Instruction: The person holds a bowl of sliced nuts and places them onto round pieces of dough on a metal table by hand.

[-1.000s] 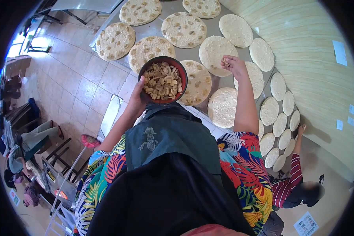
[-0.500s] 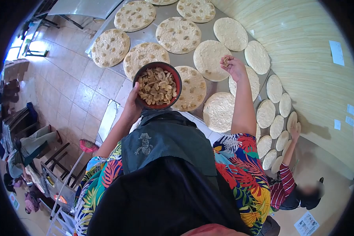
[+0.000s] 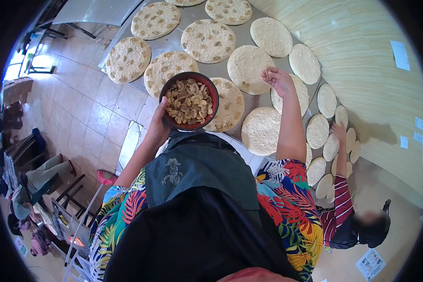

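My left hand (image 3: pixel 159 123) grips the side of a bowl (image 3: pixel 215 96), dark outside and red inside, with its thumb over the rim. Sliced mushrooms (image 3: pixel 190 101) fill much of it. My right hand (image 3: pixel 281 82) has its fingertips pinched on a few mushroom slices (image 3: pixel 268 73). It is over the right edge of a round pizza base (image 3: pixel 249 68) with a pale, lumpy topping. Under and beside the bowl, a pizza base (image 3: pixel 231 105) carries scattered slices. Another pale base (image 3: pixel 263 131) lies nearer my body.
Mushroom-dotted bases (image 3: pixel 207 41) cover the far left of the metal table (image 3: pixel 167 43). Plainer bases (image 3: pixel 317 130) run along the right, against the wall (image 3: pixel 362 70). At the right, a co-worker's hand (image 3: pixel 339 131) touches the bases. A broom (image 3: pixel 107 177) stands at the left.
The co-worker's hand has moved up and left along the right-hand bases. My right hand stays almost in place with the slices. The view has shifted slightly.
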A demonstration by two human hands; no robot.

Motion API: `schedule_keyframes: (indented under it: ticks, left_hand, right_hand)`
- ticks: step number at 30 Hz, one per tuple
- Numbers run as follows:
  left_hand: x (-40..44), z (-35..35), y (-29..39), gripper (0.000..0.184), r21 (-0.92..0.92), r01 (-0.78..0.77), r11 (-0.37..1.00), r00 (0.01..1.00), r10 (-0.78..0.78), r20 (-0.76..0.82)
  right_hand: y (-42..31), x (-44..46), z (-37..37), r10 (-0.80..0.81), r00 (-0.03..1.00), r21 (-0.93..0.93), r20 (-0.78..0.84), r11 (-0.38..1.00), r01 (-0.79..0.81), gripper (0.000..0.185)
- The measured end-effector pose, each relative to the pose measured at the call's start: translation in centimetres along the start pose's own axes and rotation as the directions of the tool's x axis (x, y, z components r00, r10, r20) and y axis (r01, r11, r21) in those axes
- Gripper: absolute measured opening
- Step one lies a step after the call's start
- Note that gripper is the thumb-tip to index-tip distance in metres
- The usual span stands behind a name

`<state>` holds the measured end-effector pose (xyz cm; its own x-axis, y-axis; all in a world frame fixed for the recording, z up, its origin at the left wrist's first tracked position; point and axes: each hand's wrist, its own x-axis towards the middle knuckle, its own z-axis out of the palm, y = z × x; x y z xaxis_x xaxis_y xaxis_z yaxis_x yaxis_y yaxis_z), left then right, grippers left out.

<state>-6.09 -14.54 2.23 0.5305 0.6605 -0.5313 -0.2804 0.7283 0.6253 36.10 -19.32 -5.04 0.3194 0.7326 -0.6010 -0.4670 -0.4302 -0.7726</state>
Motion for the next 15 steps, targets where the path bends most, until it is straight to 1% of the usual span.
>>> schedule_keyframes:
  ticks: [3, 7, 9, 10, 12, 13, 15]
  left_hand:
    - [-0.2, 0.1, 0.1, 0.069, -0.001, 0.009, 1.000, 1.000, -0.009, 0.004]
    - [-0.5, -0.4, 0.0, 0.070, 0.005, 0.003, 1.000, 1.000, -0.003, 0.003]
    - [-0.4, -0.7, -0.1, 0.070, -0.008, 0.030, 1.000, 0.999, -0.030, -0.010]
    - [-0.5, -0.6, -0.1, 0.070, -0.010, 0.031, 0.999, 0.999, -0.031, -0.011]
    - [-0.6, -0.4, 0.0, 0.069, 0.010, -0.009, 1.000, 1.000, 0.009, -0.013]
    - [-0.6, -0.4, 0.0, 0.069, 0.007, -0.009, 1.000, 1.000, 0.009, -0.016]
    - [-0.7, -0.5, -0.1, 0.069, -0.014, 0.007, 1.000, 1.000, -0.008, -0.028]
  right_hand:
    - [0.3, 0.0, -0.6, 0.025, 1.000, 0.020, -0.004, 0.999, -0.025, 0.021]
    - [1.0, 0.6, -1.1, 0.026, 0.999, -0.009, -0.021, 1.000, -0.026, 0.021]
    - [1.3, 0.9, -0.7, 0.021, 1.000, -0.105, -0.023, 0.994, -0.024, 0.018]
    - [1.3, 0.9, -0.3, 0.023, 0.999, -0.107, -0.022, 0.994, -0.025, 0.018]
    - [1.6, 1.1, 1.4, 0.010, 0.999, -0.304, -0.036, 0.952, -0.020, 0.015]
    - [1.9, 1.4, 2.3, 0.012, 0.999, -0.307, -0.034, 0.952, -0.022, 0.015]
    - [2.2, 2.0, 4.2, -0.009, 0.999, -0.394, -0.046, 0.919, -0.010, 0.012]
